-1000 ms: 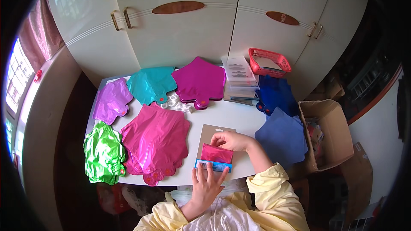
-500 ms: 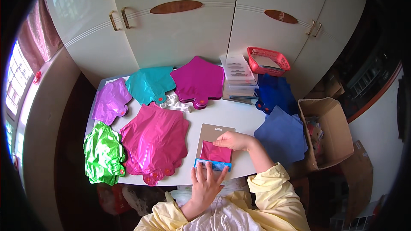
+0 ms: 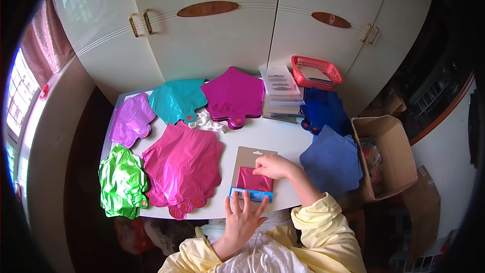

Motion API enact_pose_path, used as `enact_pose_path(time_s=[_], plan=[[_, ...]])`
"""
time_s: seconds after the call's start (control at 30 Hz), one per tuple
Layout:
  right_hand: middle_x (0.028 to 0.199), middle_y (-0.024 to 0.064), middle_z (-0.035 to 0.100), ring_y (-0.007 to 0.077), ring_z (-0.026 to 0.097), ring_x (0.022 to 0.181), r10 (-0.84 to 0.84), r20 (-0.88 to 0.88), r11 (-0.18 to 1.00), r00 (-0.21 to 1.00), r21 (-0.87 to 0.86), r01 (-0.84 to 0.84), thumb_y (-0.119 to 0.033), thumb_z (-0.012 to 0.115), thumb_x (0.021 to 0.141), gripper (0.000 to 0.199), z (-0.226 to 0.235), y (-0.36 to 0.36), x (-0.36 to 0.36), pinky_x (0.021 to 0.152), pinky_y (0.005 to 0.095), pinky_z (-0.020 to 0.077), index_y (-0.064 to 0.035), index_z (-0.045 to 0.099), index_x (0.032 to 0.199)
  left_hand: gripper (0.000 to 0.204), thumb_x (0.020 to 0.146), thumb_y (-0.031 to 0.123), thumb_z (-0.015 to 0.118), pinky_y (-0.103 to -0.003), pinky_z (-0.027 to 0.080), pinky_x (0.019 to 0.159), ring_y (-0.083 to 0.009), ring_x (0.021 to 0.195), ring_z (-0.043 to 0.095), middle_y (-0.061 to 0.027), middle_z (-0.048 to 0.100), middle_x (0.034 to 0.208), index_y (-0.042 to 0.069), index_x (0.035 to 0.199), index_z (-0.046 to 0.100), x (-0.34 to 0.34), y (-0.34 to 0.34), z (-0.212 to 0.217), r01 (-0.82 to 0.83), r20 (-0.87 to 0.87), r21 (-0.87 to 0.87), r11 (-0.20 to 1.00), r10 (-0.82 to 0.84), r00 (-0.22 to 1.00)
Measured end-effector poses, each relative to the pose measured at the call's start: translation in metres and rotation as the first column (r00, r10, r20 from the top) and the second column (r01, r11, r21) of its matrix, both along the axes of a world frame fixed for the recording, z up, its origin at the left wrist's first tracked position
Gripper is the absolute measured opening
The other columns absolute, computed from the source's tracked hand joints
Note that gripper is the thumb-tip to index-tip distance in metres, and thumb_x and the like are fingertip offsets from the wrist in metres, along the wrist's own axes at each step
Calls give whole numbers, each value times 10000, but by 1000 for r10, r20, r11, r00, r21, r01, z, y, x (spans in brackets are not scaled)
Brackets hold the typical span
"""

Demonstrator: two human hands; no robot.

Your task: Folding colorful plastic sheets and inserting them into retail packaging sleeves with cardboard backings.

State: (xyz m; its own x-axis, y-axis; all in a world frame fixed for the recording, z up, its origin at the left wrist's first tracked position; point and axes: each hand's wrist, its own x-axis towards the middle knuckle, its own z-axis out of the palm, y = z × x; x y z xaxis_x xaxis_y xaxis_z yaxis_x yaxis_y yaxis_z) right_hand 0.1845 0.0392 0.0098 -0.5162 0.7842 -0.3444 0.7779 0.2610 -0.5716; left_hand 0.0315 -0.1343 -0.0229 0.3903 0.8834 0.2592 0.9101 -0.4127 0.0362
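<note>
A folded pink foil balloon (image 3: 248, 179) lies on a grey-brown backing card (image 3: 243, 158) with a hang hole at its top. Across the card's lower end runs a blue printed strip (image 3: 259, 195). My left hand (image 3: 241, 221) is open, fingers spread, with its fingertips resting on this strip. My right hand (image 3: 273, 166) is closed, its bent fingers at the upper right part of the folded foil. The fingertips are partly hidden under the hand. To the left lies a stack of flat pink foil balloons (image 3: 183, 164).
Flat foil balloons in green (image 3: 121, 182), lilac (image 3: 132, 120), teal (image 3: 178, 102), magenta (image 3: 236, 94) and blue (image 3: 331, 159) ring the white table. Printed sheets (image 3: 281, 82) and a red basket (image 3: 328, 65) stand at the back. An open cardboard box (image 3: 399, 172) is at right.
My right hand has shifted slightly right along the folded foil, and its fingers are more curled. More of the foil's top edge shows. My left hand keeps its place.
</note>
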Motion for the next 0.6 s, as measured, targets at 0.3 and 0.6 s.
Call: enact_pose_path(time_s=[0.3, 0.6], plan=[[1196, 141, 478, 322, 485, 1108, 14, -15, 640, 1000, 769, 3, -324, 685, 809, 468, -31, -4, -43, 950, 465, 412, -96, 514, 1180, 530, 789, 306, 652, -554, 414, 925, -423, 1046, 524, -176, 494, 1187, 299, 1302, 520, -4, 12, 3, 34, 1, 118, 992, -34, 999], [1460, 159, 317, 358, 234, 1389, -36, -41, 678, 998, 733, 55, -284, 539, 902, 536, -58, -1, -44, 1125, 594, 116, -114, 384, 1387, 447, 802, 170, 574, -521, 427, 931, -264, 940, 551, -129, 557, 1054, 259, 1240, 580, -13, 26, 14, 143, -29, 157, 977, -141, 990]])
